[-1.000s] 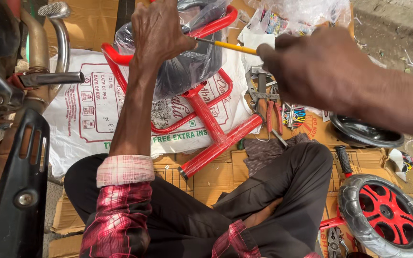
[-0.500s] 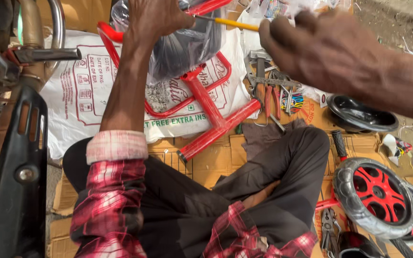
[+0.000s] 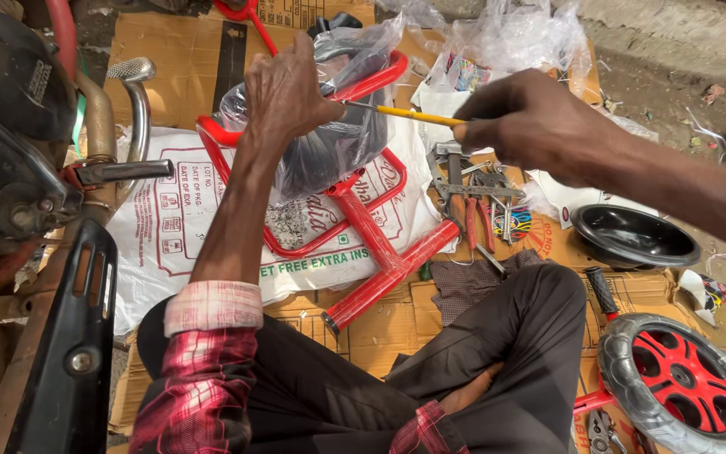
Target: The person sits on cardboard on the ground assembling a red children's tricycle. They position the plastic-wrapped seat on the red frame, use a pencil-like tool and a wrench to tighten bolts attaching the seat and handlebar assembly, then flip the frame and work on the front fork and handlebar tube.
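My left hand (image 3: 283, 88) presses down on a black seat wrapped in clear plastic (image 3: 329, 147), which sits on a red tubular tricycle frame (image 3: 371, 252). In my right hand (image 3: 527, 122) I grip a screwdriver with a yellow shaft (image 3: 405, 113). Its tip points left and meets the seat just beside my left hand's fingers. The frame lies on a white printed sack (image 3: 170, 219) spread over cardboard. My crossed legs in dark trousers fill the lower middle.
A motorcycle's engine and exhaust (image 3: 52, 277) crowd the left side. Pliers and loose tools (image 3: 472, 193) lie right of the frame. A black bowl (image 3: 632, 235) and red-spoked wheels (image 3: 674, 378) are at the right. Crumpled clear plastic (image 3: 506, 38) lies at the back.
The view has shifted, so everything sits lower in the picture. My right hand has drawn back to the right, showing more of the yellow screwdriver. The left hand stays on the seat.
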